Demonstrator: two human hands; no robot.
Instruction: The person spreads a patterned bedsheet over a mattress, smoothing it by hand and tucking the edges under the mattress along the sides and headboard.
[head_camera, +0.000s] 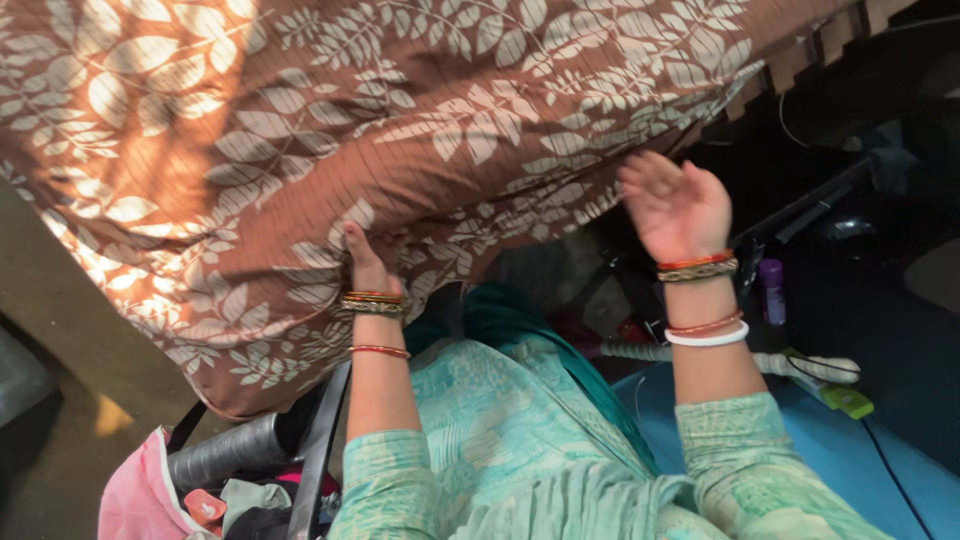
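A large brown bedsheet with a cream leaf print (400, 110) covers a raised mattress and fills the upper part of the head view. My left hand (365, 262) is tucked under its lower edge, fingers hidden in the fabric, gripping the sheet. My right hand (675, 205) is open with fingers spread, palm toward the sheet's edge at the right, just touching or very near it. Both wrists wear red and gold bangles; the right also has a white one. My sleeves and dress are light green.
A pink bag (140, 500) with a grey roll (225, 452) lies at the bottom left. A blue surface (850, 450) at the right holds a white cord, a green-tipped object (848, 400) and a small purple bottle (772, 290). Dark clutter sits at the upper right.
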